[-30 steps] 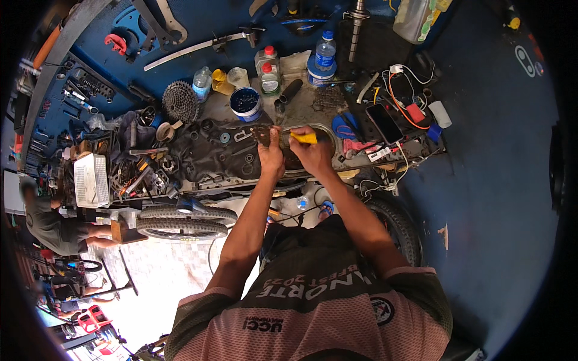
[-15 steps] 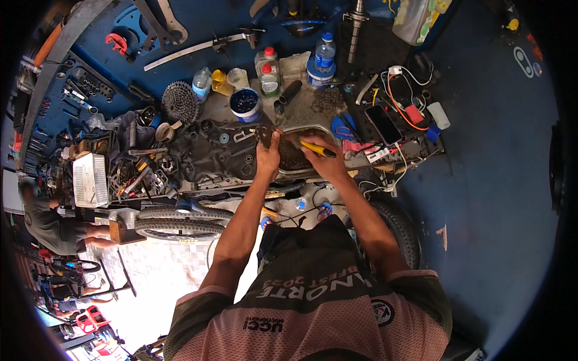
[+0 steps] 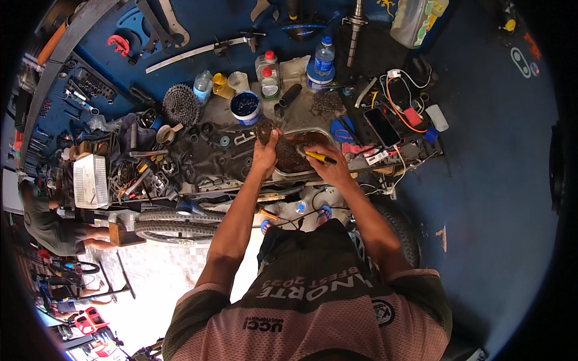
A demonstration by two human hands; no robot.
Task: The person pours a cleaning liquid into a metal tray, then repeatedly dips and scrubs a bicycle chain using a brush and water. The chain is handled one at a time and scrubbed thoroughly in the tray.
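Note:
My left hand (image 3: 265,157) is closed on a dark, grimy part (image 3: 264,129) at the left edge of a metal tray (image 3: 308,129). The part's kind is hard to make out. Brownish liquid lies in the tray. Over the tray's right side, my right hand (image 3: 335,172) grips a brush-like tool with a yellow and black handle (image 3: 321,157). Its pale tip points left toward the part. Left of the tray, a dark cloth (image 3: 208,159) carries several small metal parts. A tub of dark blue grease (image 3: 245,107) stands just beyond my left hand.
Bottles (image 3: 268,75), a cassette (image 3: 181,104) and a blue-lidded bottle (image 3: 324,55) stand at the bench's back. On the right lie a phone (image 3: 382,127) and cables. Loose tools and a white basket (image 3: 91,182) fill the left. Tyres (image 3: 180,224) sit below; another person (image 3: 51,222) is far left.
My right hand and the yellow-handled tool have shifted slightly right and down. My left hand has moved a little left, tilting the dark part up, and more of the tray's liquid shows.

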